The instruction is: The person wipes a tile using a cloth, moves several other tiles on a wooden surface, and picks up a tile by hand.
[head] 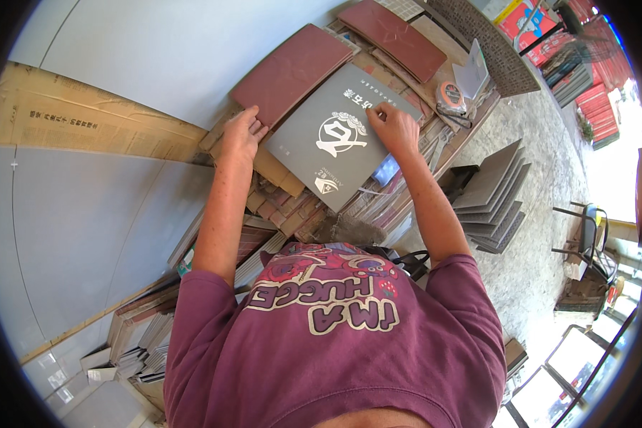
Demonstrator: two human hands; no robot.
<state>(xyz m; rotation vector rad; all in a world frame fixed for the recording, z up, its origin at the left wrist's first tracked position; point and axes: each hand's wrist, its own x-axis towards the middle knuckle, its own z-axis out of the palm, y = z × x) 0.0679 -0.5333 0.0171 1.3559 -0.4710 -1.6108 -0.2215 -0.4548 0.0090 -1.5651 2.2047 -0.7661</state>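
Note:
A large dark grey folder or sample book with silver print lies on stacked boxes before me. My right hand rests on or just over its upper right part, fingers curled; whether it grips anything cannot be told. My left hand is at the near left corner of a maroon folder, its fingers apart and partly bent, holding nothing that I can see. The maroon folder lies beyond the grey one, close to the wall panel. A second maroon folder lies farther back to the right.
An orange tape measure and a standing card are at the stack's right edge, near metal scissors or pliers. Grey tiles stand in a row on the floor at right. A chair is farther right. Boxes lie beneath the folders.

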